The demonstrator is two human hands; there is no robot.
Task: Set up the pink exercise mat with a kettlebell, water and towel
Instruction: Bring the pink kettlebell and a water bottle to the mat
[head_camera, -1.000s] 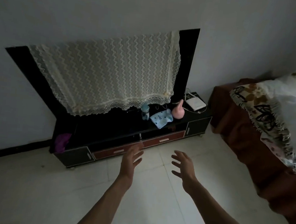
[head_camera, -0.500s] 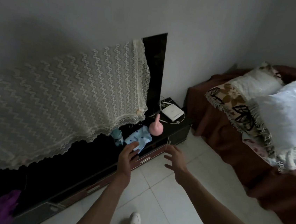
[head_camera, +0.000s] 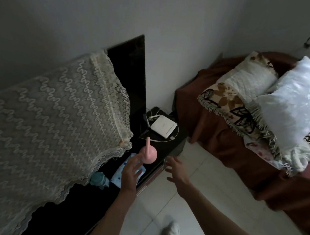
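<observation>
Kettlebell: pink, round-bodied with a narrow handle rising from the top; it stands on the dark tabletop of the low black cabinet, near the right end. Its lower left edge is covered by the left hand.
Towel: pale blue cloth with small darker spots, lying on the tabletop just beside the kettlebell; much of it is hidden under the left hand, and its full shape cannot be made out.
Water bottle: teal and see-through, mostly tucked beneath the hanging lace edge; only part of it shows and it is blurred.
Left hand: reaches over the towel, grip apart, fingers spread and straight, tips at the kettlebell's base; whether they touch it cannot be told.
Right hand: hangs over the cabinet's front edge and the floor, grip apart, fingers loosely spread, holding nothing.
Lace cover: cream, wavy-patterned, draped over the black screen and hiding most of it; cut off at the left edge.
Router: white, flat, with cables, behind the kettlebell.
Bed: brown sheet, patterned blanket, white pillow, cut off at the right.
Floor: pale tiles; a white shoe shows at the bottom.
</observation>
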